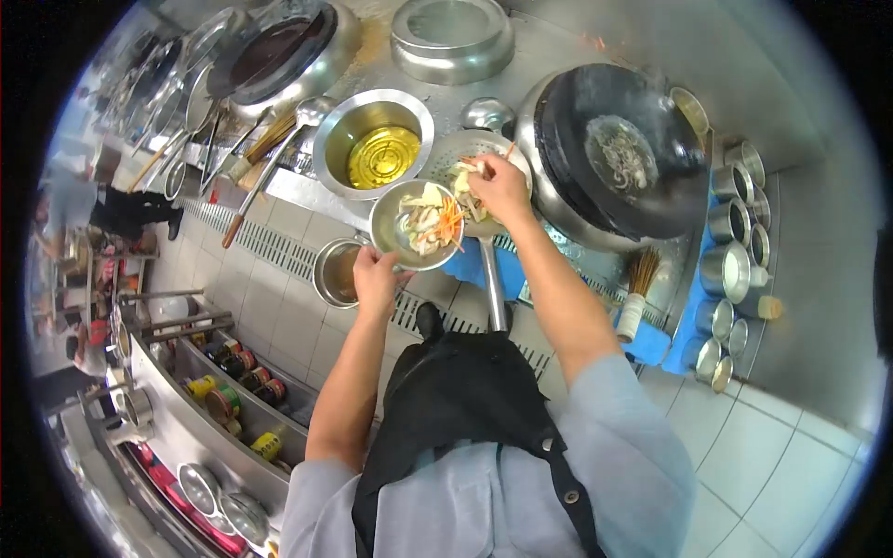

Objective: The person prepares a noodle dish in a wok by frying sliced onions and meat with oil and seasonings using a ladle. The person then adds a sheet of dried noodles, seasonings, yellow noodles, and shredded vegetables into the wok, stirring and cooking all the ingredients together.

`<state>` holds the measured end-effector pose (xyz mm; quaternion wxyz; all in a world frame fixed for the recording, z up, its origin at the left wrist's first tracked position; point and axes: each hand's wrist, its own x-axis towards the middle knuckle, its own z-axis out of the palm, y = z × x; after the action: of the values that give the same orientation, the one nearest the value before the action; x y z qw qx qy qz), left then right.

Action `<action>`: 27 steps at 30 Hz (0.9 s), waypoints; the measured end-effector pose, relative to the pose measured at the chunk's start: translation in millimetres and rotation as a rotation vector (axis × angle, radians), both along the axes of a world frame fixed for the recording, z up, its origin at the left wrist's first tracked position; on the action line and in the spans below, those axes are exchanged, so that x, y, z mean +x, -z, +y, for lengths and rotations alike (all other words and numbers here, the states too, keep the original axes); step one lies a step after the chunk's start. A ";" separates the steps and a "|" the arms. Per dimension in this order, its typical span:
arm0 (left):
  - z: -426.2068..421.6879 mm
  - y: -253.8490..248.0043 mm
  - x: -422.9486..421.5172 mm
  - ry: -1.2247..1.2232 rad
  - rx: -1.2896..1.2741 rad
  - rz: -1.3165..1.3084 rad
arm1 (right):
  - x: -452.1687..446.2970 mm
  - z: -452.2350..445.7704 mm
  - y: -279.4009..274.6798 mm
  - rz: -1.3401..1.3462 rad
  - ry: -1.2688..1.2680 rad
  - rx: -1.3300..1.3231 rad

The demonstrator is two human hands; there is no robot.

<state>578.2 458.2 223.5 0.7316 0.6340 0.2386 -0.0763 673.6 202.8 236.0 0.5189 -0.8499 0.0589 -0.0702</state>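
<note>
My left hand point(375, 281) grips the lower rim of a metal bowl point(384, 226), tilted beside the strainer. Pale sliced pieces point(426, 223) and carrot strips point(451, 218) lie in it. Above a perforated strainer point(456, 145), my right hand point(503, 191) has its fingers closed on pale vegetable slices point(464, 179); more slices and carrot strips lie around the fingertips, partly hidden. The strainer's long handle point(491, 274) points toward my body. To the right, pale strips point(621, 158) sit in steaming liquid in a black wok point(567, 139).
A pot point(327, 139) of yellow oil point(383, 156) stands left of the strainer. Ladles point(488, 114), a bamboo brush point(636, 293) and several seasoning tins point(726, 270) surround the stove. Another pot point(324, 279) is below the bowl. A person point(139, 209) stands far left.
</note>
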 end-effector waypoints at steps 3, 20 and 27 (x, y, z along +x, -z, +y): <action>-15.1 3.6 23.8 0.079 0.006 0.026 | -11.5 7.7 -26.3 -0.009 -0.169 -0.007; -170.5 -89.3 102.7 0.313 -0.163 -0.161 | -127.8 -138.5 107.9 0.636 -0.004 -0.593; -323.0 -100.9 143.2 0.532 1.044 -1.038 | -119.8 -164.0 122.3 0.833 -0.059 -0.419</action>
<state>721.4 135.2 324.4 0.3138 0.8866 -0.2888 0.1793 553.8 38.8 113.8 0.2702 -0.8934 0.2228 0.2814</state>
